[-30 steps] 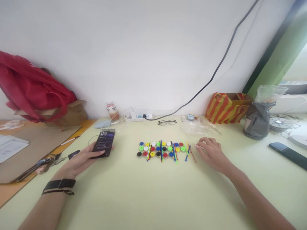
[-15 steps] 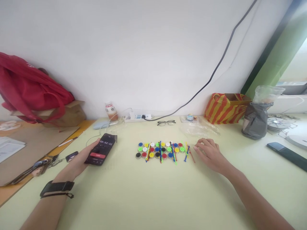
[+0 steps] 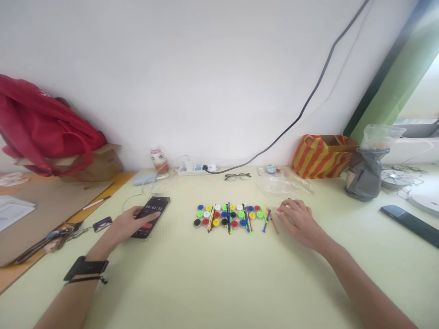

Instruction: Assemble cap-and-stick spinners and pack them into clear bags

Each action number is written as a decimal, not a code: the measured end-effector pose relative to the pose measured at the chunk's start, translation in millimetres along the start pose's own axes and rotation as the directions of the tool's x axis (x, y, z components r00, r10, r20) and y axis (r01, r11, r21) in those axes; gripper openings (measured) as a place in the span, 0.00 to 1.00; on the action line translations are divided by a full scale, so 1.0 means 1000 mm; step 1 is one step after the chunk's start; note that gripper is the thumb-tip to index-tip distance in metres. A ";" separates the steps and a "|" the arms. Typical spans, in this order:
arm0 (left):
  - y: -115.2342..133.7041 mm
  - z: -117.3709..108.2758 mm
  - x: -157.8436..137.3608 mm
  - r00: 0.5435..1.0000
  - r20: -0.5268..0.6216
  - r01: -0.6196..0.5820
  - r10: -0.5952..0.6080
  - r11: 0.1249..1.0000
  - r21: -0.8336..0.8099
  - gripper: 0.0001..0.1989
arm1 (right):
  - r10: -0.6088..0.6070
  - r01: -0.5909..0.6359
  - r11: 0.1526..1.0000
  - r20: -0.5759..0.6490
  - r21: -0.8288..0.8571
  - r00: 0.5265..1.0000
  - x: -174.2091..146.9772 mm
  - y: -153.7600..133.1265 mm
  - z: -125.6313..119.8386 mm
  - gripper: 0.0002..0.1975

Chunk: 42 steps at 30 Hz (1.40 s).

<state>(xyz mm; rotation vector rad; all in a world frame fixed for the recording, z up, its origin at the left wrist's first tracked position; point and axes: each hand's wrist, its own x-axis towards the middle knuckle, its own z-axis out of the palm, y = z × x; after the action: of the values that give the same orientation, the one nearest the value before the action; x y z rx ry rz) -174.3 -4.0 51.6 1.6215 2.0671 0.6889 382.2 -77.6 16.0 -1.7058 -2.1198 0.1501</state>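
"Clasping the phone (image 3: 152, 210) toward the left of the table (image 3: 222, 274), the left hand (image 3: 125, 225) is laying a digit across its screen (image 3: 154, 207), which is showing 00:02:52!"

"So the step in hand is apparently working that screen. Next move?"

"It's calling, I'd judge, for a steady phone and a precise touch."

"And the right hand (image 3: 297, 220)?"

"Resting, fingers loosely bent and apart, clasping nothing visible, just beside thin sticks (image 3: 266, 220). More are crossing rows of coloured discs (image 3: 234, 224). Beyond, glasses (image 3: 238, 175) are lying."
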 end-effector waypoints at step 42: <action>-0.028 -0.016 -0.001 0.992 0.056 -0.115 0.109 0.989 0.098 0.48 | -0.079 0.075 0.996 0.088 0.050 0.993 0.001 -0.020 0.005 0.12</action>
<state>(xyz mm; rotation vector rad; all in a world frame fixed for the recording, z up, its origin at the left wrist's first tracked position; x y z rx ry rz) -205.5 -12.4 47.3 1.8043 2.0171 0.5817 361.5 -81.1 18.0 -1.6164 -2.2253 0.2559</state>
